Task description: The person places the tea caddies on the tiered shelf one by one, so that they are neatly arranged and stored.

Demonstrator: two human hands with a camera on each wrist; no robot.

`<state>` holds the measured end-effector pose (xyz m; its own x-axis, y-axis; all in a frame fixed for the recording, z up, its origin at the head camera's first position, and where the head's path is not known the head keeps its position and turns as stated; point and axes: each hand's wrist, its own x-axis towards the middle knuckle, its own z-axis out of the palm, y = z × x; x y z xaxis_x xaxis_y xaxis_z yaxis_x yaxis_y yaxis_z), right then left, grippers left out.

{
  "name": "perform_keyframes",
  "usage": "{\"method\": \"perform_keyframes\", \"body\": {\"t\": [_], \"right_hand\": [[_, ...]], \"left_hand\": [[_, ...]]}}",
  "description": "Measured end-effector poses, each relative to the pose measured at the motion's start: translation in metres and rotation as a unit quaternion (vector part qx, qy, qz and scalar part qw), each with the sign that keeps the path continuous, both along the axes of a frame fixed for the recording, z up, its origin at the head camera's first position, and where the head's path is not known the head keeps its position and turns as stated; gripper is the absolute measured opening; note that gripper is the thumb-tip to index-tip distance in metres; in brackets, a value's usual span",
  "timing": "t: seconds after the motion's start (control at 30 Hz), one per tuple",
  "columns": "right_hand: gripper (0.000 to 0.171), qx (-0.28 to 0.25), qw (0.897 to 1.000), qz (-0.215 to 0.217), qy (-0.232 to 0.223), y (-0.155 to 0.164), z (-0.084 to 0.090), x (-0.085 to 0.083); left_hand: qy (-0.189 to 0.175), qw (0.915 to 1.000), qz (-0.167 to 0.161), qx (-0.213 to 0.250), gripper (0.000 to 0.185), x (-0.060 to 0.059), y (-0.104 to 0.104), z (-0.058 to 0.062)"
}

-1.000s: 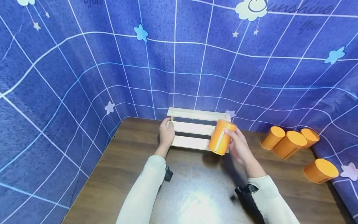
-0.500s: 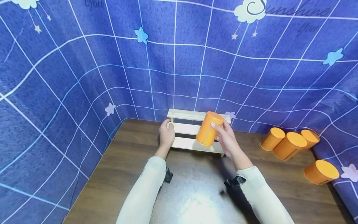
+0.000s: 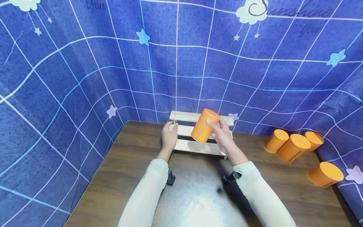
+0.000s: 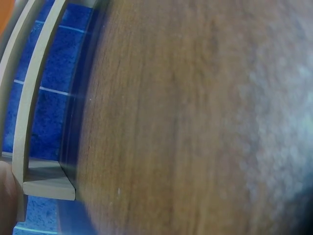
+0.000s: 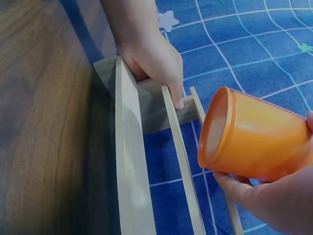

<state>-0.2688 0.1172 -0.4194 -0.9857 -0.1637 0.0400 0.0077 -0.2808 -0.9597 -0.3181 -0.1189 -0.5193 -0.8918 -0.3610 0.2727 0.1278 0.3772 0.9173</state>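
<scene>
A small light wooden rack (image 3: 198,132) of slats stands at the table's far edge against the blue cloth. My left hand (image 3: 169,137) grips its left end (image 5: 146,93); only a finger edge shows in the left wrist view, beside the rack's slats (image 4: 29,112). My right hand (image 3: 222,135) holds an orange lidded canister (image 3: 204,125), tilted, in the air in front of the rack's upper slats. In the right wrist view the canister (image 5: 254,134) lies on its side in my fingers (image 5: 269,196), just right of the rack (image 5: 128,161).
Several more orange canisters (image 3: 293,146) stand at the table's right side, one (image 3: 324,172) nearer the front. The dark wooden table (image 3: 127,176) is walled on three sides by a blue grid-patterned cloth (image 3: 85,78).
My right hand has carried the canister up and to the left, from the rack's right end to before its upper middle. The left hand has stayed on the rack's left end.
</scene>
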Motion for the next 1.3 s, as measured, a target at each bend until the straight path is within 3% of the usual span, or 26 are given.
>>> {"method": "perform_keyframes", "body": {"t": [0.17,0.4,0.77,1.3], "right_hand": [[0.054,-0.008,1.0,-0.008,-0.005,-0.009,0.004,-0.007],[0.064,-0.013,0.999,-0.023,0.034,-0.025,0.009,-0.018],[0.066,0.048,0.991,-0.062,0.106,-0.034,0.008,-0.034],[0.076,0.118,0.982,-0.04,0.141,-0.05,0.013,-0.053]], "left_hand": [[-0.007,1.0,0.003,-0.001,0.034,-0.001,0.001,0.0],[-0.001,0.9998,0.021,-0.004,0.032,0.002,0.0,0.002],[0.0,0.9999,0.015,0.001,0.033,0.002,0.003,0.004],[0.007,0.9999,0.015,0.0,0.033,0.0,0.004,0.001]]}}
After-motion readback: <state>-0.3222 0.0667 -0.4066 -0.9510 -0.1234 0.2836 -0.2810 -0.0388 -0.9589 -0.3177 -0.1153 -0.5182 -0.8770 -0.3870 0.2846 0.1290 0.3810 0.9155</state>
